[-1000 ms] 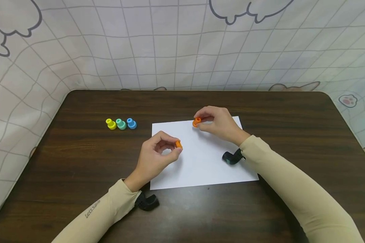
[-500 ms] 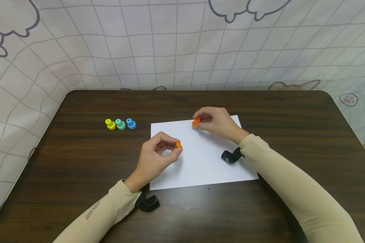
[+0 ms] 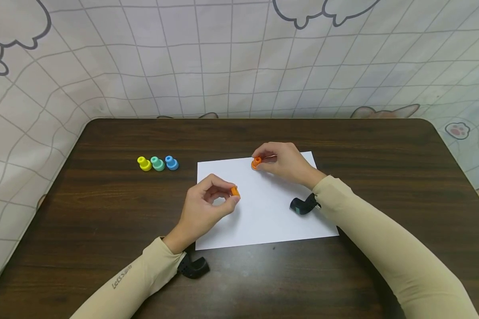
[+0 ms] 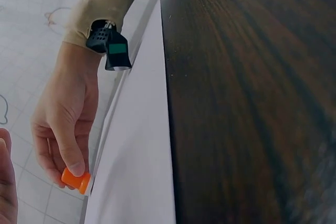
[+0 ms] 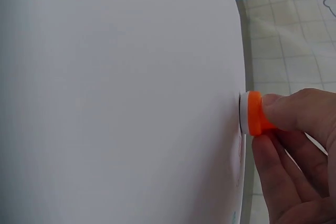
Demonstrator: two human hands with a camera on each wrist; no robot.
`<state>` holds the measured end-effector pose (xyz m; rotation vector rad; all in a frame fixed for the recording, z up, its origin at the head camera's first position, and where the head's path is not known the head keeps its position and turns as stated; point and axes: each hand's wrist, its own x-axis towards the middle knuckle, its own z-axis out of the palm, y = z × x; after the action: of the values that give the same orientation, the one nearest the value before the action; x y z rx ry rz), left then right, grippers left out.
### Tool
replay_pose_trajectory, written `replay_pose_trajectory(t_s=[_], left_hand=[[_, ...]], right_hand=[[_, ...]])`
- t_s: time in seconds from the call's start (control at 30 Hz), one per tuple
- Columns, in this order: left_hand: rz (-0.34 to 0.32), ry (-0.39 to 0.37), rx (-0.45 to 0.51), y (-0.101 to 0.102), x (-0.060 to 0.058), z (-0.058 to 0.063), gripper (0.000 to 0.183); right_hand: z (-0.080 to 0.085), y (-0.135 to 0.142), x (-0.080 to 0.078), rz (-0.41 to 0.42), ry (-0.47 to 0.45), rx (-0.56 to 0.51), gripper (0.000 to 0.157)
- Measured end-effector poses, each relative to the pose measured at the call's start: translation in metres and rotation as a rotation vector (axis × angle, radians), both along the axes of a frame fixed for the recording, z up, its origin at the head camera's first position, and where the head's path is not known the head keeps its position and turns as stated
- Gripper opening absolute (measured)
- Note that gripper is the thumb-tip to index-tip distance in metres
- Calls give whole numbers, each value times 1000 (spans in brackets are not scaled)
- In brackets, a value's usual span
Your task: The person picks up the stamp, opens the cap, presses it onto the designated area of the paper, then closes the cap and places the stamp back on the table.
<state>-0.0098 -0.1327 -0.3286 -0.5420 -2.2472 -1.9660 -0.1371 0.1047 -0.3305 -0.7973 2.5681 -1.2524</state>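
In the head view my left hand [image 3: 203, 201] pinches a small orange cap [image 3: 235, 191] between thumb and fingertips, above the left half of a white sheet of paper [image 3: 263, 212]. My right hand [image 3: 285, 164] grips an orange stamp [image 3: 257, 163] near the sheet's far edge. The right wrist view shows the stamp's white base [image 5: 244, 113] turned down, right at the paper, with thumb and fingers round its orange body. Faint reddish and teal marks show on the paper beside it. Only part of the left hand [image 4: 6, 179] appears at the left wrist view's edge.
To the left of the paper, a yellow stamp [image 3: 144, 164], a green stamp [image 3: 157, 164] and a blue stamp [image 3: 171, 163] stand in a row on the dark wooden table [image 3: 104, 208]. A white grid-patterned cloth [image 3: 223, 57] hangs behind the table's far edge.
My right hand has come down slightly with the stamp, toward the paper. The left hand keeps its place with the cap, and the head view has shifted a little.
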Motion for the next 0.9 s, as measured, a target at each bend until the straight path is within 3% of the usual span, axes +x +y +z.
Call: replay_pose_trajectory(t_s=[0.67, 0.9], left_hand=[[7, -27, -12, 4, 2, -1, 22], [3, -35, -15, 5, -1, 1, 22]], right_hand=[[-2, -1, -3, 8, -8, 49, 26], [6, -2, -4, 23, 30, 92, 25]])
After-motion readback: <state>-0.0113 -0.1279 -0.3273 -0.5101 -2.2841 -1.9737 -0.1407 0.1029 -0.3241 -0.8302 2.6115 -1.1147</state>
